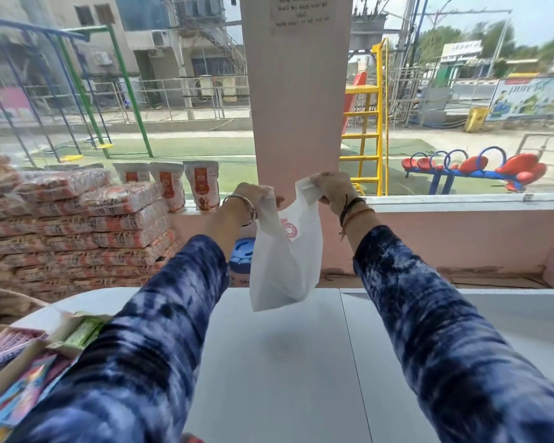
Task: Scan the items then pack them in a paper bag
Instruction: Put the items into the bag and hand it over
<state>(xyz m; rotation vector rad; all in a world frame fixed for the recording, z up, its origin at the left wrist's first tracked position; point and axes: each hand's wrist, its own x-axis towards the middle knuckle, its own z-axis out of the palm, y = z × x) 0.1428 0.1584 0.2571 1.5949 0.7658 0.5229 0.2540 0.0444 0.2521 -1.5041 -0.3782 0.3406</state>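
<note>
Hands hold a white bag (pixel 283 257) above the bench (pixel 279 362): left hand (pixel 253 196) pinches one top edge, right hand (pixel 331 188) pinches the other.

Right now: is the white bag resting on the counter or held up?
Held up. Left hand and right hand grip the white bag by its top; its bottom hangs above the counter.

Both arms stretched forward, raised, sleeves to the forearm; left hand (pixel 252 197) fisted, knuckles up, bangle on wrist; right hand (pixel 330 188) pinched closed, cords on wrist; hands near, level.
</note>
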